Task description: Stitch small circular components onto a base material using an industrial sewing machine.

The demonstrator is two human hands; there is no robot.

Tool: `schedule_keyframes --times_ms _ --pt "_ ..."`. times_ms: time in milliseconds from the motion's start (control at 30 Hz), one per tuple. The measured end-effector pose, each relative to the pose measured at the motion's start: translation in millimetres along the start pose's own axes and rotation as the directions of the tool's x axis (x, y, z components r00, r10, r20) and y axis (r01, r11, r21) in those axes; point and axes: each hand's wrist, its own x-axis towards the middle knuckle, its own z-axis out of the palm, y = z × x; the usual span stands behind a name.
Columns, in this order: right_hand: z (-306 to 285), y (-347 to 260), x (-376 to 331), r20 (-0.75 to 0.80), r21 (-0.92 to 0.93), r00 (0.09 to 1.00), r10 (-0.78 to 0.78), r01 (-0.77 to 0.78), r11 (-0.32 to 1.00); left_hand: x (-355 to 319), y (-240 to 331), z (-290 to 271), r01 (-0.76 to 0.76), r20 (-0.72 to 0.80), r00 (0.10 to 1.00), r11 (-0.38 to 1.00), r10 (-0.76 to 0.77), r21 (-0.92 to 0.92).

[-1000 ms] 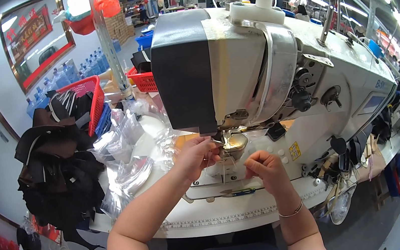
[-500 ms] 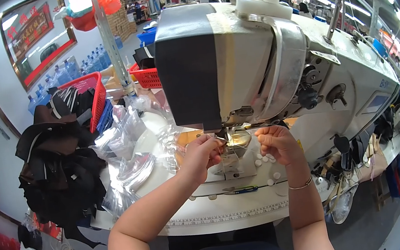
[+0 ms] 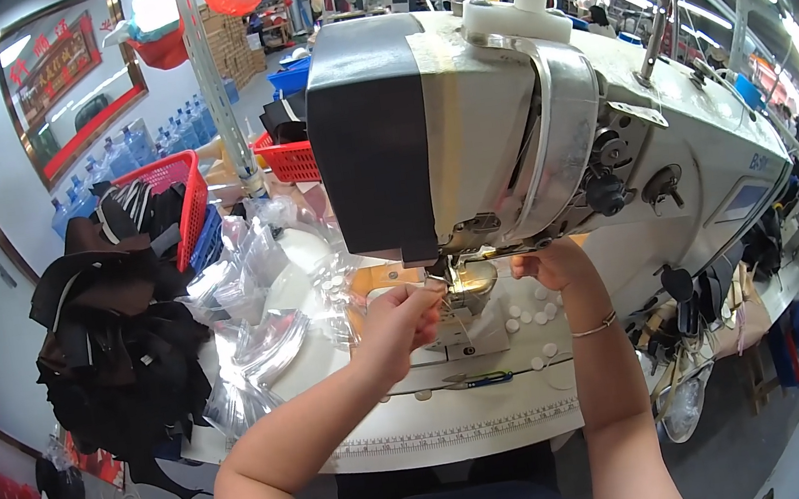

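Head view: a large white sewing machine with a dark-grey front cover stands over the rear middle of a white table with a ruler printed along its curved front edge. The left hand is raised at the machine's needle area, thumb and forefinger pinched together just left of a shiny, brightly lit metal post; whether a thread lies between them I cannot tell. The right hand is on the post's other side, below the machine's arm, its fingers curled in toward the thumb; I cannot tell whether they grasp anything. Small white round discs are scattered just below that hand. Nearer the table's front edge lie slim thread snips with green-and-blue handles. Clear, glossy plastic bags cover its left part, beside a heap of black and brown sheet pieces at the left edge.
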Motion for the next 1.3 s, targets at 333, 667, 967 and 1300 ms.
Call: schedule_keyframes --times_ms 333,667,967,1300 --pt "47 1 -27 -0.094 -0.961 0.704 -0.704 0.121 0.249 53 21 -25 -0.361 0.32 0.932 0.489 0.169 0.794" --pt "124 26 -78 0.603 -0.789 0.483 -0.635 0.241 -0.565 23 50 8 -0.259 0.278 0.959 0.549 0.05 0.795" --pt "125 4 -75 0.543 -0.834 0.575 -0.612 0.283 -0.474 31 9 -12 -0.171 0.235 0.969 0.882 0.071 0.44" --pt "109 -7 -59 0.548 -0.834 0.6 -0.583 0.343 -0.432 18 -20 -1 -0.313 0.091 0.95 0.917 0.3 0.248"
